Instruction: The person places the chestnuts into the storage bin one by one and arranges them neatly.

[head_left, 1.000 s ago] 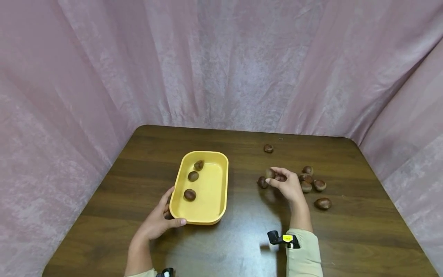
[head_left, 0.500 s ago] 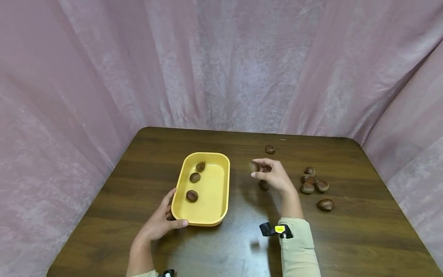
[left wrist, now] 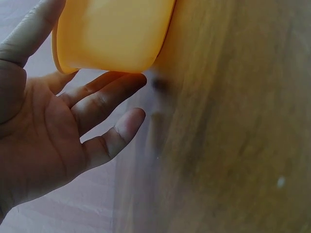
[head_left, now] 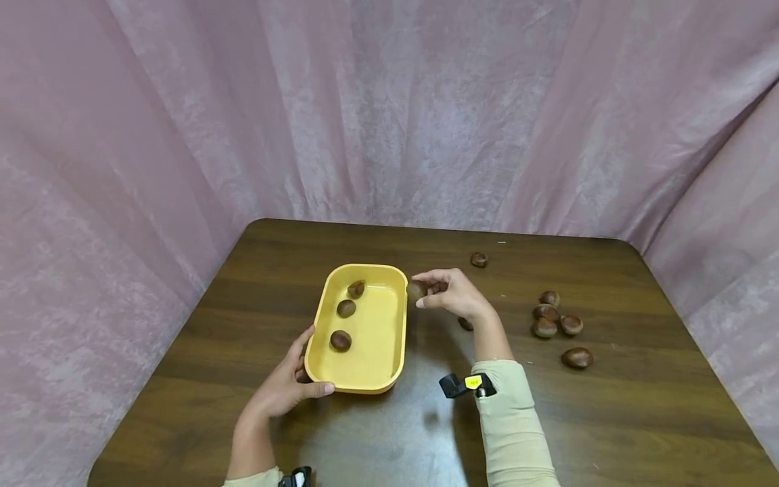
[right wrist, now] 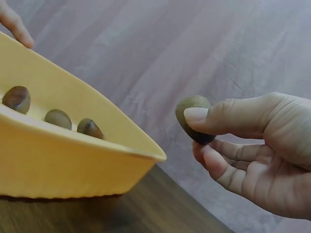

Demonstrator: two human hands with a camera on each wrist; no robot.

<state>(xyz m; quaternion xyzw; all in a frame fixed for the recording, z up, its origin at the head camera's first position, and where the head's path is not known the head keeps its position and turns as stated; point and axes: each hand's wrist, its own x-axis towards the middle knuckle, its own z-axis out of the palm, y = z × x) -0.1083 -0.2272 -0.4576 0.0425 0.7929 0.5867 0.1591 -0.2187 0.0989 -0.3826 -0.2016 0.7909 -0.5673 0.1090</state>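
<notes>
My right hand [head_left: 455, 295] pinches a brown chestnut [right wrist: 192, 116] between thumb and fingertips, just outside the right rim of a yellow plastic tray [head_left: 376, 338]. Three chestnuts lie in the tray along its left side: a near one [head_left: 341, 340], a middle one [head_left: 346, 308] and a far one [head_left: 356, 289]. My left hand [head_left: 281, 387] holds the tray at its near left corner. The left thumb [head_left: 319, 389] lies on the near rim and the other fingers lie along the outside of the left wall. In the left wrist view, the little finger [left wrist: 129, 124] stands off the tray.
On the right of the brown wooden table [head_left: 608, 419] lies a cluster of chestnuts [head_left: 546, 312], with a single chestnut [head_left: 577, 358] nearer me. Another chestnut [head_left: 479, 260] sits farther back. One chestnut [head_left: 465, 324] is partly hidden under my right wrist. Pink curtains [head_left: 426, 122] surround the table.
My right hand has carried the pinched chestnut leftward, from beside another chestnut on the table to the tray's right rim. My left hand keeps its hold on the tray.
</notes>
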